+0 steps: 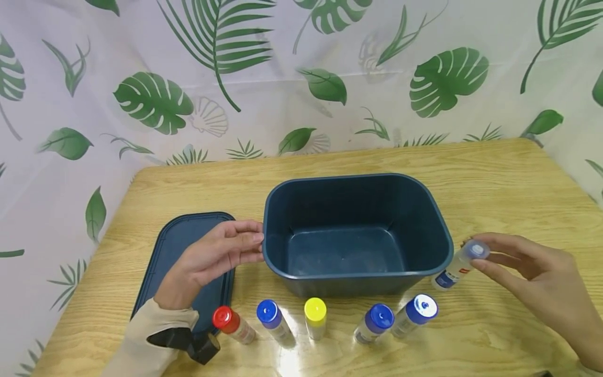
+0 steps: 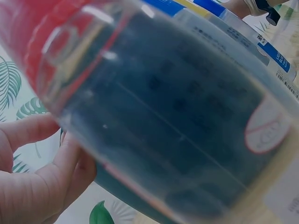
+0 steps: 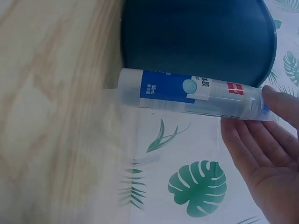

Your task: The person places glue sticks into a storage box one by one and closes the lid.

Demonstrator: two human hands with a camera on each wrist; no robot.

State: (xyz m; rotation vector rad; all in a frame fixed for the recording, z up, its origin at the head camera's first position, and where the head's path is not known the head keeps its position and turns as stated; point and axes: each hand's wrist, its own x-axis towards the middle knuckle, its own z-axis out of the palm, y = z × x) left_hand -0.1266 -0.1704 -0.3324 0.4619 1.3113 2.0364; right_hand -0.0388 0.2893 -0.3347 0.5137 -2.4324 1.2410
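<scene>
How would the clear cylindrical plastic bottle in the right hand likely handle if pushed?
The clear cylindrical plastic bottle would probably tip if pushed high, being tall and narrow. Laid flat, its round body seems apt to roll. Its smooth, shiny surface may be slippery, though the right hand pinches it near the top.

Probably a desk or craft-table corner indoors — home or office, the pictures cannot settle which. The dark bin (image 1: 348, 287) stands on a wood-grain worktop (image 1: 518, 193) with rounded far corners. Behind the bin, and off to both its sides, hangs creased white cloth (image 1: 264, 123) printed with green leaves and pale shells. Glue bottles (image 1: 315, 312) with coloured caps line up before the bin — stationery that suits such a desk.
</scene>
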